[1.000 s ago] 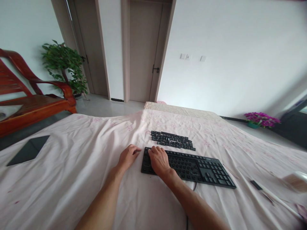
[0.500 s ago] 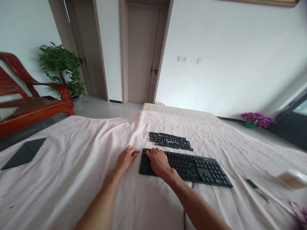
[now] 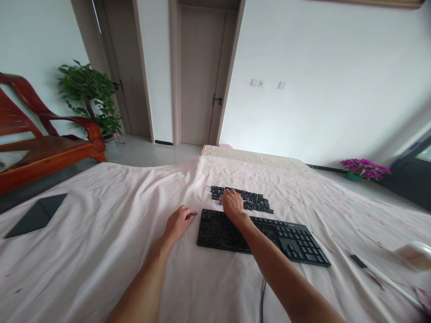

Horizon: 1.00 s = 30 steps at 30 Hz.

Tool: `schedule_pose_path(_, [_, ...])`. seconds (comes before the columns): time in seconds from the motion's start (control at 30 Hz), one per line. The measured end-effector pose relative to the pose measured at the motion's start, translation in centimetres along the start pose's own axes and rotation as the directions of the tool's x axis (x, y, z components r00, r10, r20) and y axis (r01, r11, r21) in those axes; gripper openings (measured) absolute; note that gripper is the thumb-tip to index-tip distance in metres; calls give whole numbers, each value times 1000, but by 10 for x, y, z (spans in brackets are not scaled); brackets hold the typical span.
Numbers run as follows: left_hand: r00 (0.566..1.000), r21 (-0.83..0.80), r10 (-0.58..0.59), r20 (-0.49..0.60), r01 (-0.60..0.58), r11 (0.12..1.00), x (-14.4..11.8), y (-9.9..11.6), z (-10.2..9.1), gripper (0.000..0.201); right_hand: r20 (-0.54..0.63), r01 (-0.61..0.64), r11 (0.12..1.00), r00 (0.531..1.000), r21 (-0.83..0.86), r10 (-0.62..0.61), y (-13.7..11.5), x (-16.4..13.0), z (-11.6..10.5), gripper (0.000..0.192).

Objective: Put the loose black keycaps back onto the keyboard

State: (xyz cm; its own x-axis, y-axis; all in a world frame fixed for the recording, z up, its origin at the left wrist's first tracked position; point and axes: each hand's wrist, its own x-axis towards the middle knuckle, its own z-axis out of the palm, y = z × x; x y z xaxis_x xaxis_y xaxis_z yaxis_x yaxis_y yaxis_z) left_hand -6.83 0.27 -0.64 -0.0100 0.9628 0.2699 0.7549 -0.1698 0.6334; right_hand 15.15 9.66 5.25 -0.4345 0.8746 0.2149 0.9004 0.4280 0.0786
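While left hand rests loosely curled beside keyboard, right hand fingers spread on loose keycaps.

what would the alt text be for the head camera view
A person's right hand reaches over a black keyboard to a cluster of loose black keycaps on a pink sheet, while the left hand rests by the keyboard's left end. A dark tablet lies far left.

My right hand hid some loose keycaps; I couldn't read their legends, too small.
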Motion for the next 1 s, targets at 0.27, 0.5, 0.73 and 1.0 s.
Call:
schedule_pose_path(0.27, [1000,-5,1,-2,-1,1000,0,-2,1,23,6,22,999,1000,43,-22,0,3,-3,19])
schedule_pose_path(0.5, [1000,-15,10,-7,-10,1000,0,-4,2,23,13,-12,951,1000,310,9,-6,-35,-32,16])
schedule_pose_path(0.73, [1000,-36,12,-3,-12,999,-2,-1,1,22,132,-7,937,990,350,-43,-21,-79,-36,13])
schedule_pose_path(1.0, [1000,-33,12,-1,-12,999,-2,0,-1,23,124,6,953,991,304,-46,-28,-91,-30,22])
